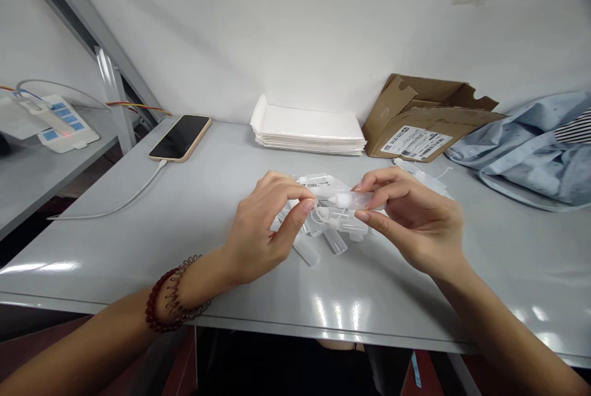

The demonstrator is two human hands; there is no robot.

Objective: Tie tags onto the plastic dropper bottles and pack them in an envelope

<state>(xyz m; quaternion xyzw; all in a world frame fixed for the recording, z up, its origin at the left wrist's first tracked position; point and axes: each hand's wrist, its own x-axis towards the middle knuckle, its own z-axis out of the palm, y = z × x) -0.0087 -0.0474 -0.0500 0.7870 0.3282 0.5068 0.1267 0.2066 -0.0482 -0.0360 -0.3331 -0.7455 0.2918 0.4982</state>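
Observation:
My right hand [415, 217] holds a small translucent squeeze bottle [357, 200] on its side, its white pointed nozzle facing left. Thumb and fingertips of my left hand [265, 226] are pinched together just left of that nozzle. Whatever lies between them, perhaps a tiny cap, is too small to make out. Below and behind both hands lies a loose pile of similar clear bottles [335, 239], some with thin white tethers. The hands partly hide the pile.
A stack of white padded envelopes [309, 128] lies against the wall, beside an open cardboard box [420, 119]. Light blue cloth [530, 143] is heaped at the right. A phone [180, 137] with a charging cable [133, 199] lies at the left. More bottles [427, 177] lie behind my right hand.

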